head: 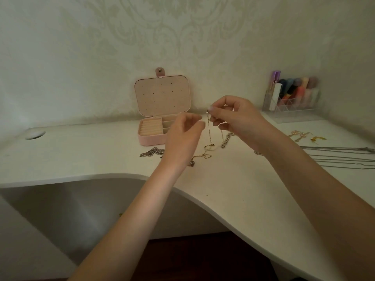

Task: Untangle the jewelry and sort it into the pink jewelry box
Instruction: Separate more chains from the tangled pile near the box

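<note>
Right hand (235,118): pinching upper end of gold chain (209,128), lower end trailing onto white bench (233,191). Left hand (183,136): fingers loosely curled, holding nothing, just left of chain. Pink box (154,126): open, against wall behind left hand; silver chain (151,152) on bench in front of box.

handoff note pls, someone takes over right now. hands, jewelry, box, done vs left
Right hand: pinches the top end of the gold chain, which hangs down to a tangle on the desk.
Left hand: open, holds nothing, just left of the chain.
Pink jewelry box: open at the wall; no jewelry visible inside.
Loose: rhinestone bracelet, silver piece, earrings, thin silver chains laid out right.
Done: nothing visibly sorted. Left: free the gold chain, box everything.
</note>
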Available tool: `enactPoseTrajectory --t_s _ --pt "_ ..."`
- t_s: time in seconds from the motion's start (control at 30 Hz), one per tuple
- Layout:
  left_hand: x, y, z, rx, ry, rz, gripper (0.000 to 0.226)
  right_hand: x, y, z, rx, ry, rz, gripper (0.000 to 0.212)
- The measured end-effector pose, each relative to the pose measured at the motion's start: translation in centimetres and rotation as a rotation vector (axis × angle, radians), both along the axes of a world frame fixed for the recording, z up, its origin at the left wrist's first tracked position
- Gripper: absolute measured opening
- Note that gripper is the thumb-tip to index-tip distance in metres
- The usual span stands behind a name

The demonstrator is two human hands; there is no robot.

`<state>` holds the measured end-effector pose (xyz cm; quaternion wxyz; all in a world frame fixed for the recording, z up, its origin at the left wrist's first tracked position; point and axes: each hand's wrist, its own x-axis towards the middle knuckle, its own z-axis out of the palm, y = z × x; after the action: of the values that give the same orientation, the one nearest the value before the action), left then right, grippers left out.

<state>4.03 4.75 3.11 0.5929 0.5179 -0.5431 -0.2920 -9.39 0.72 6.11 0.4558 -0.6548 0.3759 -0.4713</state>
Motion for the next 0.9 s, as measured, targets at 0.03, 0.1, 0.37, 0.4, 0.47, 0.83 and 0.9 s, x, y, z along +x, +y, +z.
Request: enactPoseTrajectory --t_s 0.03,0.1,0.37,0.4,0.47,0.83,0.9 --pt "-0.1 0.0 0.4 0.011 0.005 -0.065 0.011 0.0 0.1 0.0 -0.004 0.003 0.003 0.009" --pt "-0.2 -0.2 0.7 0.042 -0.009 -0.135 0.014 0.1 0.2 0.0 -0.004 -0.014 0.004 0.007" --pt "-1.3 -0.2 0.3 0.197 0.271 -0.448 0.017 -1.0 0.7 1.8 0.039 -0.292 -0.019 0.002" --pt "-1.6 -0.1 0.3 0.200 0.293 -0.488 0.017 -1.1 0.8 2.1 0.025 -0.327 -0.033 0.002" --pt "-1.8 0.0 0.2 0.181 0.305 -0.518 0.016 -1.6 0.9 2.8 -0.009 -0.420 -0.071 0.003" --pt "-2.8 1.1 0.3 0.189 0.086 -0.554 0.006 -12.3 3.5 1.7 0.050 -0.389 -0.445 0.005" --pt "-3.9 1.3 0.0 0.217 0.007 -0.596 0.006 -14.2 4.8 1.1 0.104 -0.406 -0.494 0.007"
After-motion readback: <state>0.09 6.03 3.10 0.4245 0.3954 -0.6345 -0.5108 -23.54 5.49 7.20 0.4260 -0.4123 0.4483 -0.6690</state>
